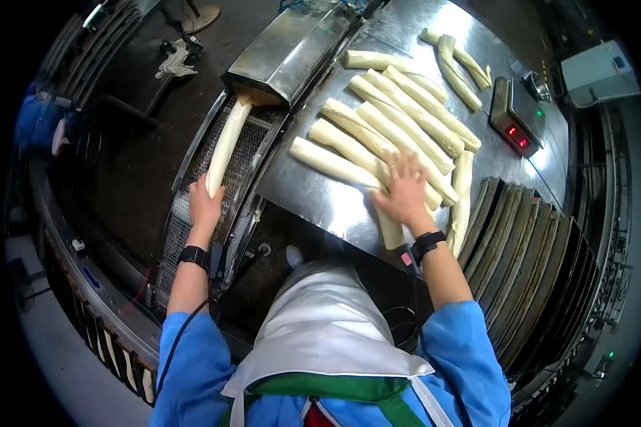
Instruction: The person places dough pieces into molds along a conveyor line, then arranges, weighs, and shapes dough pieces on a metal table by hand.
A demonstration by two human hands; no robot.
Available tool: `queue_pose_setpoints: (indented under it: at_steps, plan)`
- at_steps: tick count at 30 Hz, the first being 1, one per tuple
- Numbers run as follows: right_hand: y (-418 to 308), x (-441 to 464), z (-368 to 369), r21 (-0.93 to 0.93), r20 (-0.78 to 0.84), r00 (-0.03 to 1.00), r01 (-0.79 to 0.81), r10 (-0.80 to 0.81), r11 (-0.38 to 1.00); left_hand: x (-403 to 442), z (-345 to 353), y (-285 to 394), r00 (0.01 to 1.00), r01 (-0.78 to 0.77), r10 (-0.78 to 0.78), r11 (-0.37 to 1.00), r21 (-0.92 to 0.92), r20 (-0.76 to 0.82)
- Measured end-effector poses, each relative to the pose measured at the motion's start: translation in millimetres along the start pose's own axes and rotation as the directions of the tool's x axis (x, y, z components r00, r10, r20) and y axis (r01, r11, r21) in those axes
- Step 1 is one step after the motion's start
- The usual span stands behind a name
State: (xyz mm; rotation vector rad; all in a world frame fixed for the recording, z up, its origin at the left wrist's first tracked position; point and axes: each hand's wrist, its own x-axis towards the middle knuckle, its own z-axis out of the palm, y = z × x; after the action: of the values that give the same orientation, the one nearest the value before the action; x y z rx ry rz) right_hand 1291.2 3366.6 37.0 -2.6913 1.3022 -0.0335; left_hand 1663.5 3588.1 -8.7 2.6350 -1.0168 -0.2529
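Note:
A long pale dough roll reaches from the mouth of a metal machine housing down the mesh conveyor. Its near end is in my left hand, with the fingers closed round it. On the steel table, several dough logs lie side by side at a slant. My right hand rests on the near ends of these logs, fingers spread and palm down. Under and beside that hand, one short dough piece points toward the table's front edge. Another dough log lies just to the right.
A metal housing covers the far end of the mesh conveyor. A scale with red digits stands at the right of the steel table. Thinner dough strips lie behind. Stacked metal pans stand at the right.

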Motion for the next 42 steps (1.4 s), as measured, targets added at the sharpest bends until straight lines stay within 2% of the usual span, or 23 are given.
queue_pose_setpoints:
  at_steps: [2,3,5,7,9,10,11,13,14,15,16,17,19,21,25,28,29,31,33,35,36,39,42]
  plan:
    - [15.4,11.3,-18.5,0.050,0.003,0.977,-0.214,0.214,0.976,-9.3,-12.9,3.4,0.998,0.052,-0.052,0.999,0.004,0.027]
    - [24.2,10.2,-20.9,0.159,0.044,0.948,-0.318,0.315,0.935,-11.7,-6.4,-1.3,0.997,0.073,-0.073,0.997,0.007,0.026]
    - [16.8,-2.3,-14.1,-0.018,0.083,0.943,-0.323,0.323,0.946,-11.0,5.5,-2.0,0.964,0.252,-0.172,0.828,-0.501,0.201]
    - [1.7,-10.1,-9.0,-0.057,0.137,0.949,-0.280,0.286,0.958,-33.1,12.5,35.6,0.944,0.293,-0.129,0.755,-0.587,0.305]
    - [-18.0,-3.8,-10.0,-0.083,0.135,0.945,-0.288,0.297,0.954,-58.8,46.8,76.2,0.963,0.213,-0.035,0.709,-0.672,0.268]
    - [-21.1,1.3,-10.8,-0.081,0.131,0.951,-0.272,0.281,0.959,-69.9,39.1,113.6,0.919,0.324,-0.067,0.689,-0.649,0.388]
    - [-23.1,6.1,-11.7,-0.052,0.139,0.964,-0.220,0.225,0.974,-79.2,46.3,135.5,0.905,0.313,0.029,0.629,-0.711,0.424]
    - [-22.8,12.6,-17.2,-0.022,0.150,0.977,-0.152,0.154,0.988,-98.2,72.7,168.0,0.881,0.244,0.133,0.694,-0.677,0.455]
    - [-18.7,16.5,-23.9,0.057,0.179,0.979,-0.108,0.096,0.993,-107.6,91.0,174.5,0.893,0.091,0.233,0.743,-0.663,0.385]
    - [-13.1,20.1,-28.4,0.135,0.205,0.978,-0.065,0.036,0.989,-116.0,102.2,178.9,0.880,0.052,0.243,0.805,-0.591,0.407]
    - [-5.5,19.3,-26.6,0.082,0.061,0.998,-0.012,0.007,0.997,-114.2,95.8,181.1,0.849,0.186,0.235,0.706,-0.684,0.473]
    - [0.4,21.7,-22.8,0.082,0.059,0.998,0.005,-0.010,0.997,-110.6,88.9,181.8,0.813,0.315,0.241,0.584,-0.748,0.531]
    - [5.7,23.9,-14.4,0.070,0.118,0.986,-0.125,0.116,0.990,-94.4,64.0,182.7,0.830,0.529,0.000,0.311,-0.789,0.557]
    - [-3.8,22.0,-13.5,0.042,0.176,0.978,-0.119,0.110,0.992,-78.3,55.3,180.9,0.787,0.615,-0.012,0.102,-0.782,0.617]
    - [0.2,26.5,-14.7,0.115,0.243,0.967,-0.101,0.071,0.988,-82.4,58.7,203.4,0.808,0.585,0.031,0.077,-0.807,0.588]
    - [16.8,20.9,-17.2,0.122,0.284,0.956,-0.115,0.076,0.986,-100.8,45.4,198.9,0.786,0.563,0.235,0.109,-0.819,0.572]
    - [19.8,16.1,-18.5,0.121,0.283,0.957,-0.100,0.063,0.988,-105.3,43.8,192.6,0.793,0.558,0.226,0.101,-0.823,0.565]
    - [25.0,5.6,-20.4,0.097,0.307,0.943,-0.165,0.128,0.982,-114.4,45.2,177.8,0.633,0.691,0.378,0.119,-0.713,0.676]
    - [19.9,-3.2,-13.6,0.059,0.313,0.939,-0.171,0.145,0.983,-119.6,52.6,159.3,0.653,0.695,0.325,0.102,-0.712,0.684]
    - [9.3,-10.6,5.4,0.099,0.118,0.992,-0.046,0.034,0.994,-120.4,42.6,137.6,0.656,0.706,0.306,0.076,-0.704,0.690]
    - [-3.6,-12.5,4.2,0.113,0.177,0.984,0.013,-0.033,0.994,-119.8,33.3,129.8,0.661,0.713,0.193,0.141,-0.687,0.725]
    - [-36.3,-9.0,4.5,-0.087,0.194,0.970,0.165,-0.146,0.982,-133.0,16.1,80.6,0.788,0.603,-0.008,0.210,-0.769,0.616]
    - [-48.2,5.1,-9.5,-0.121,0.318,0.946,0.104,-0.061,0.987,-161.6,-6.4,30.3,0.789,0.589,-0.281,0.092,-0.803,0.546]
